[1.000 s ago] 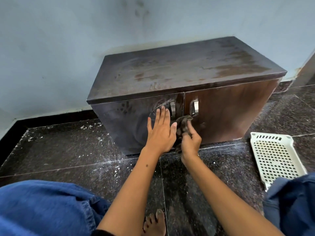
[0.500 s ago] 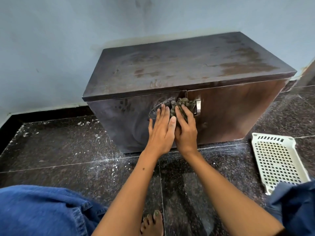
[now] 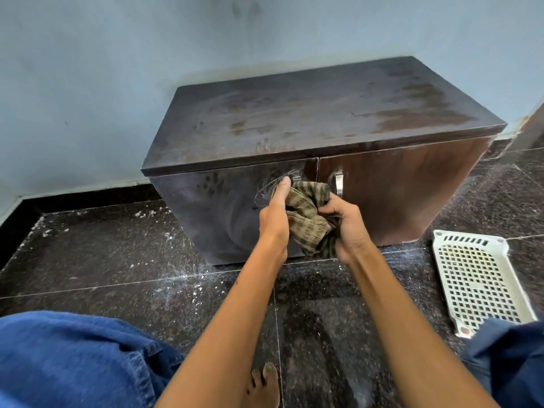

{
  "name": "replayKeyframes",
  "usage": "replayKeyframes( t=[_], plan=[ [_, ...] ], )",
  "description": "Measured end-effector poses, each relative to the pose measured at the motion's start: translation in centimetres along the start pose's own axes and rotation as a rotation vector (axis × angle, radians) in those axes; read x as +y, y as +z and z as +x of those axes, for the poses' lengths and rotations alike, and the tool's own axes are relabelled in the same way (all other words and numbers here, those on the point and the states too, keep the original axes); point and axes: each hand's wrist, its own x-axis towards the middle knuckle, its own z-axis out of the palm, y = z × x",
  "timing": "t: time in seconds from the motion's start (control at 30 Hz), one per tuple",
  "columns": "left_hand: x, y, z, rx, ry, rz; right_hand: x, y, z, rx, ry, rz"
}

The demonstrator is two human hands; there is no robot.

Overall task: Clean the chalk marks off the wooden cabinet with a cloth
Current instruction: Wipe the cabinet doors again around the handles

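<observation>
Before the dark brown wooden cabinet [image 3: 323, 119] on the floor, I held the crumpled olive striped cloth [image 3: 309, 219] in both grips: left hand [image 3: 273, 214] and right hand [image 3: 347, 228] pinching it near faint chalk marks [image 3: 269, 188].

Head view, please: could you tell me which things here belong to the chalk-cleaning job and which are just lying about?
Belonging to the job:
- cloth, held by both the left hand and the right hand
- wooden cabinet
- chalk marks on its left door

Just lying about:
- white plastic basket on the floor
- pale specks scattered on the floor tiles
</observation>
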Motion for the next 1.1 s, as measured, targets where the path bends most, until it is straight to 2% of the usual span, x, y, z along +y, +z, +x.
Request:
replayKeyframes(
  t=[0.1,0.27,0.4,0.47,0.53,0.63,0.7,0.77,0.87,0.97,1.03,1.1],
  plan=[
    [0.1,0.0,0.1,-0.061,-0.05,-0.027,-0.4,-0.3,-0.1,0.011,-0.071,-0.184],
    [-0.7,-0.6,1.0,0.045,-0.004,0.101,-0.6,-1.3,0.1,0.199,-0.189,-0.48],
    [-1.1,-1.2,1.0,0.167,0.097,0.203,-0.8,-1.8,0.5,0.483,-0.317,-0.886],
    [-0.7,-0.6,0.5,0.153,0.074,0.151,-0.3,-1.3,0.5,0.612,-0.399,-1.099],
    [0.1,0.3,-0.4,0.098,0.043,0.073,0.5,-0.1,0.4,0.624,-0.493,-1.176],
    [1.5,1.1,-1.3,0.096,0.028,-0.012,1.3,1.6,0.0,0.463,-0.568,-1.134],
    [2.6,0.9,-1.7,0.063,0.011,-0.058,1.7,1.8,-0.1,0.339,-0.531,-1.013],
    [3.1,0.4,-1.8,0.024,0.034,0.002,2.3,1.5,-0.1,0.301,-0.494,-0.91],
    [3.5,-0.1,-2.2,-0.103,-0.008,0.109,3.2,0.7,0.1,0.388,-0.423,-0.57],
    [3.2,-0.6,-2.1,-0.223,-0.045,0.079,3.7,0.3,0.5,0.525,-0.352,-0.286],
    [2.8,-0.8,-1.6,-0.146,0.008,0.059,3.2,0.6,0.7,0.702,-0.494,-0.361],
    [2.6,-1.2,-0.7,-0.017,0.069,0.036,2.2,1.2,1.1,0.777,-0.82,-0.595]
  ],
)
